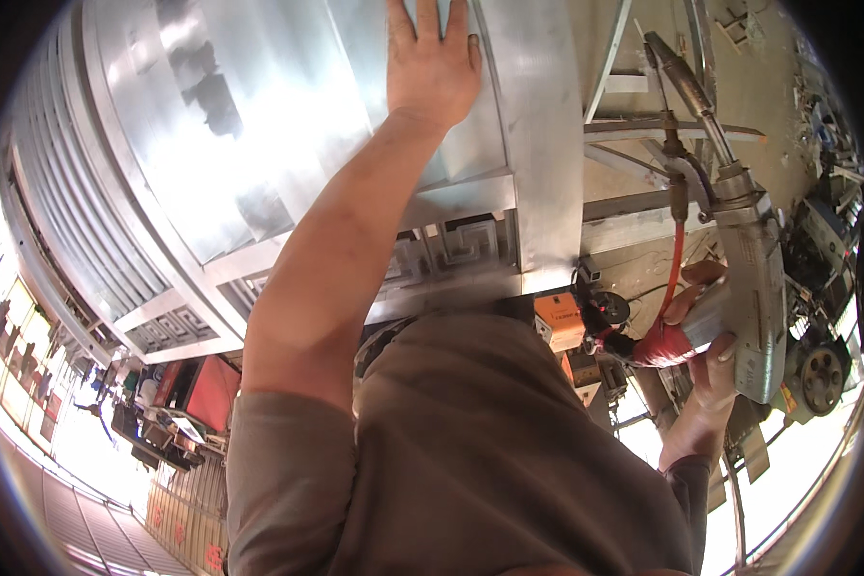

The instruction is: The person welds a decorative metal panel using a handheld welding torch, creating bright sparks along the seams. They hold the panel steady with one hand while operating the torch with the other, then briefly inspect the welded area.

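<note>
My left hand (pixel 434 60) lies flat, fingers spread, on a large shiny stainless-steel panel (pixel 259 125) with stepped ribs and a fret-pattern band along its lower edge. My right hand (pixel 708 360) grips the grey handle of a welding torch (pixel 739 240). The torch's long thin nozzle points up and away, toward the top of the picture, apart from the panel. A red hose (pixel 675 259) runs from the torch's neck down to its red-taped base by my fingers.
Grey steel frame bars (pixel 643 130) cross behind the torch on a dusty floor. An orange machine (pixel 559 322) sits below the panel's corner. Scrap and tools (pixel 826 125) lie at the right rim, with a wheeled machine (pixel 821 374). My brown shirt fills the lower middle.
</note>
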Tool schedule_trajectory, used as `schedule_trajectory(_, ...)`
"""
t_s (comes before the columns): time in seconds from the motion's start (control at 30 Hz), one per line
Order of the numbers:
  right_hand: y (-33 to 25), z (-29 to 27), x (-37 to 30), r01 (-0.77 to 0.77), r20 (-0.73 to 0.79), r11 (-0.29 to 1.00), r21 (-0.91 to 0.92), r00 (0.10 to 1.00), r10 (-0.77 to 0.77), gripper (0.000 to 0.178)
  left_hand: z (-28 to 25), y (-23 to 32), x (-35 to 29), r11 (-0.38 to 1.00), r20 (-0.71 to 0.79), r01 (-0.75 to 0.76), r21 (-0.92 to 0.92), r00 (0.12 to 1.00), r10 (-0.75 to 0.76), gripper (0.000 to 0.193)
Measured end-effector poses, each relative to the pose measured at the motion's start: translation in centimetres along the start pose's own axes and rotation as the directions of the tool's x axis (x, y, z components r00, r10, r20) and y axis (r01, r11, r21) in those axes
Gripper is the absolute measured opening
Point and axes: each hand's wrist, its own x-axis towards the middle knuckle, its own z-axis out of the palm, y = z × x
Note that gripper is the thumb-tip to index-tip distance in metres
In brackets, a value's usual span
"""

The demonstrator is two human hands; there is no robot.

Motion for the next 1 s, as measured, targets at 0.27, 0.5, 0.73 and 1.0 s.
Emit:
schedule_trajectory(0.27, 0.0, 0.0, 0.2, 0.056, 0.046, 0.998, -0.017, 0.997, -0.056, 0.091, -1.4, -0.2, -0.2, 0.663, 0.166, 0.426, -0.616, 0.892, -0.42, 0.06)
schedule_trajectory(0.5, 1.0, 0.1, 0.3, 0.065, 0.039, 0.996, 0.056, 0.997, -0.067, 0.081, -7.8, 1.0, -2.0, 0.024, 0.606, 0.756, -0.654, 0.543, -0.581, 0.059)
schedule_trajectory(0.73, 3.2, 0.1, 0.9, 0.046, -0.022, 0.995, 0.084, 0.999, -0.044, 0.065, -10.2, 0.5, 0.9, -0.403, 0.851, 0.797, -0.451, 0.246, -0.465, 0.049)
schedule_trajectory(1.0, 9.8, -2.2, 10.2, -0.217, -0.21, 0.963, 0.159, 0.946, 0.248, 0.04, -9.5, 1.7, -2.3, -0.278, 0.78, 0.788, -0.549, 0.363, -0.511, 0.084)
